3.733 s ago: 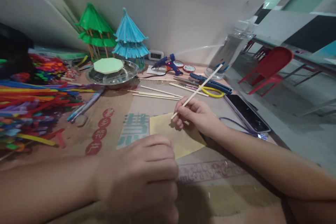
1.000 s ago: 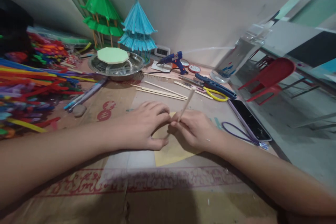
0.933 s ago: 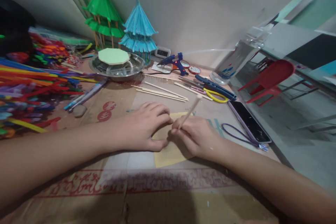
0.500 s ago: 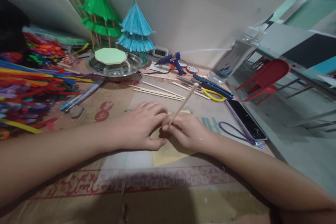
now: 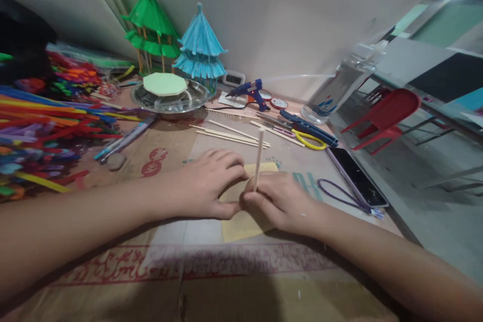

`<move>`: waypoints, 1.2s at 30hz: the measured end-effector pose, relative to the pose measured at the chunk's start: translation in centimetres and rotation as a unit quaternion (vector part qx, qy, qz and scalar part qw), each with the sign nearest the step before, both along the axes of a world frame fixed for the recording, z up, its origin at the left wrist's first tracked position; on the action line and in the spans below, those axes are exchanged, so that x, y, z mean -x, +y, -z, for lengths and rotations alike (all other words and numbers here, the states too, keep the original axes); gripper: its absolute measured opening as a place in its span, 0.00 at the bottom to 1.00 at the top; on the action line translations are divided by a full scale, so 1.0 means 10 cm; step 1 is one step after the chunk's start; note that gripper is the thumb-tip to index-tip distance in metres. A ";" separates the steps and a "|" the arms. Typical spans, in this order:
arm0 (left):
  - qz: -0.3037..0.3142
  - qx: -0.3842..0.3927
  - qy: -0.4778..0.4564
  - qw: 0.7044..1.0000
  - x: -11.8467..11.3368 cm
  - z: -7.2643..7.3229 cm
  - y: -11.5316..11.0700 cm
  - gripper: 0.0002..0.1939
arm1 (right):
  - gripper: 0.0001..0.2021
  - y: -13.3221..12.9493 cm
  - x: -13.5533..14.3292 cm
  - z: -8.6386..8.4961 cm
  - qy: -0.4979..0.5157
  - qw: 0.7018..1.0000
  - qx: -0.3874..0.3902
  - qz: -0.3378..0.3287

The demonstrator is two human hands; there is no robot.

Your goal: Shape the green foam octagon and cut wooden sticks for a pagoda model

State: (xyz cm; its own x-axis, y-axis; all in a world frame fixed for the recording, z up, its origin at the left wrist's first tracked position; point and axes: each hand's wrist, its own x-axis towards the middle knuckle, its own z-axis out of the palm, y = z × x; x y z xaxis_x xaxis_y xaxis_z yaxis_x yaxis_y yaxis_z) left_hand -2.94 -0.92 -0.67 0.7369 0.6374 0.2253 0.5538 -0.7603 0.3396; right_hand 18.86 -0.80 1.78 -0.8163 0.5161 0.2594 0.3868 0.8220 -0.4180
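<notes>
My right hand pinches a thin pale wooden stick that stands nearly upright over a yellow sheet of paper. Resting on the sheet's left edge, my left hand has its thumb and fingers spread apart, with nothing seen between them. Its fingertips lie close to the right hand. The lower end of the stick is hidden by the right fingers. Behind the hands, several similar sticks lie on the cardboard-covered table.
Pipe cleaners heap at the left. Green and blue towers stand behind a metal plate. Further right are a glue gun, yellow-handled scissors, a bottle and a phone.
The stick has gone from leaning right to nearly upright in my right hand. Both hands and the whole scene sit slightly further right and lower in view.
</notes>
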 end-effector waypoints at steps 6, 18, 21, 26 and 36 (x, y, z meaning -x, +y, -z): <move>-0.009 -0.006 -0.005 1.000 0.00 0.00 -0.01 0.19 | 0.12 0.00 0.01 0.01 0.001 1.000 -0.027 0.012; -0.005 0.013 -0.007 1.000 0.01 -0.03 -0.01 0.22 | 0.15 0.12 -0.05 0.09 0.166 0.955 0.223 0.105; -0.005 0.007 -0.054 0.999 0.00 -0.07 0.00 0.15 | 0.15 0.18 -0.08 0.08 0.301 0.853 0.414 0.103; -0.010 -0.025 -0.144 0.989 0.00 -0.10 0.01 0.11 | 0.14 0.21 -0.04 0.06 0.365 0.759 0.532 0.090; 0.003 -0.042 -0.183 0.982 0.00 -0.08 0.04 0.08 | 0.13 0.20 -0.01 0.13 0.381 0.749 0.540 0.043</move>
State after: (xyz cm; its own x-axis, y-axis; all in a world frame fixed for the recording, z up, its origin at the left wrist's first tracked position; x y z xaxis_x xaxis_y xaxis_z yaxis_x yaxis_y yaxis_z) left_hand -2.98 -0.55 0.15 0.6000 0.6014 0.5276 0.4016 -0.7968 0.4515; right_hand 18.97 1.18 0.51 -0.5947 0.8036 0.0260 -0.2706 -0.1696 -0.9476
